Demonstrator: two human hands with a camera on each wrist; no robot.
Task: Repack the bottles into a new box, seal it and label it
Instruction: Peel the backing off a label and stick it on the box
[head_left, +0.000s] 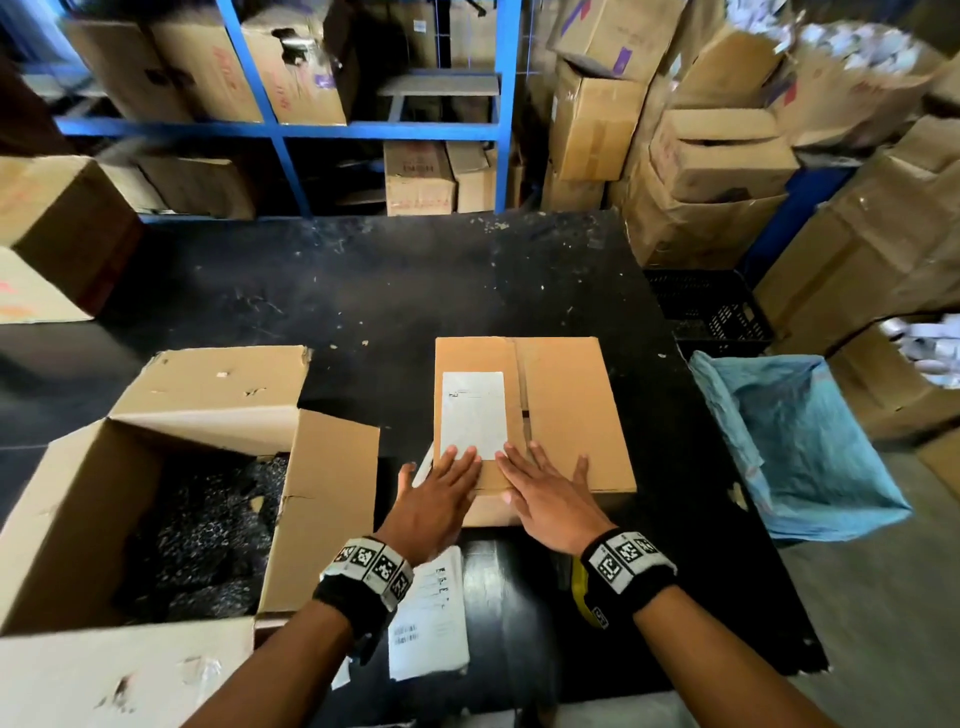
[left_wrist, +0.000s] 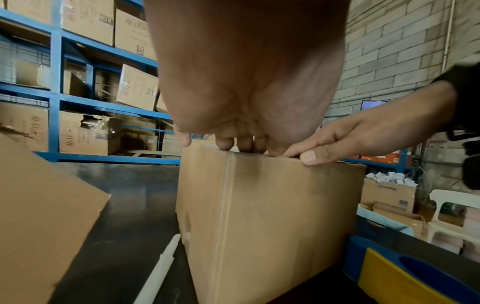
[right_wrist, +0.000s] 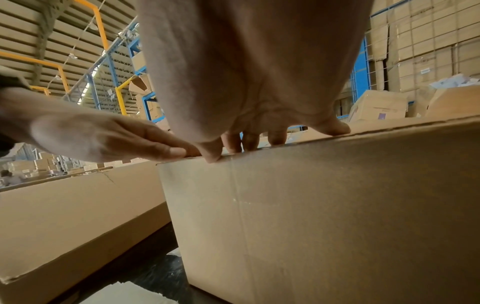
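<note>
A: Position of the new box (head_left: 566, 415)?

B: On the black desk (head_left: 363, 291), centre-right, flaps closed. A white label (head_left: 474, 413) lies on the left half of its top. Clear tape along the centre seam; I cannot tell whether it runs the full length.

A: Left hand (head_left: 439, 499)?

B: Flat, fingers straight, palm down on the near left corner of the box top, fingertips at the label's lower edge. Grasping nothing. The left wrist view confirms fingertips (left_wrist: 225, 143) on the top edge.

A: Right hand (head_left: 545, 491)?

B: Also flat and spread, pressing the near edge of the box top just right of the label; index finger touches the label's lower right corner. Nothing grasped. The two hands are side by side, nearly touching.

A: Old box (head_left: 145, 519)?

B: Left of the new box, flaps open, dark contents inside; bottles not resolvable.

A: Other items?

B: Printed sheet (head_left: 428, 618) on the desk below the left wrist. Blue-lined bin (head_left: 810, 452) beside the desk's right edge. Blue shelving (head_left: 280, 130) with cartons behind.
</note>
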